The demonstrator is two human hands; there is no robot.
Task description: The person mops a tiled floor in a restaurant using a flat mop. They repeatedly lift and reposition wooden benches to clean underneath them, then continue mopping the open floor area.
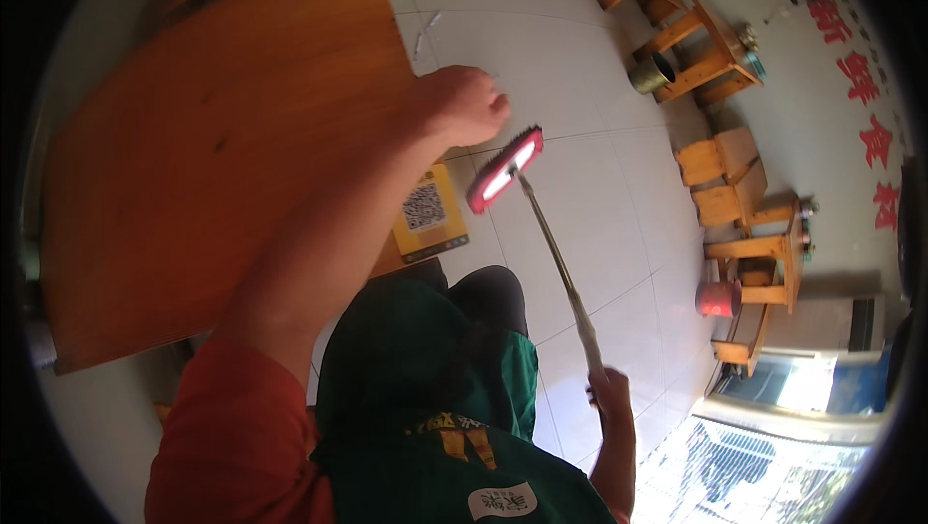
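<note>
My right hand (pixel 612 388), low on the right, grips the pole (pixel 564 263) of a long-handled floor brush. Its head (pixel 506 170) has a red rim, a white middle and dark bristles along one side, and it is over the tiled floor. My left hand (pixel 467 105) is stretched forward past the corner of a brown wooden table (pixel 239 161). Its fingers are curled, with nothing visible in them. Just below my left wrist, a yellow placard (pixel 433 214) with a printed code lies at the table's edge.
Thin white litter (pixel 426 37) lies on the floor tiles (pixel 602 183). Along the right wall stand wooden tables (pixel 750 252), stools (pixel 721 161), a metallic bin (pixel 652 74) and a red bin (pixel 718 299). A bright doorway (pixel 739 459) is at lower right.
</note>
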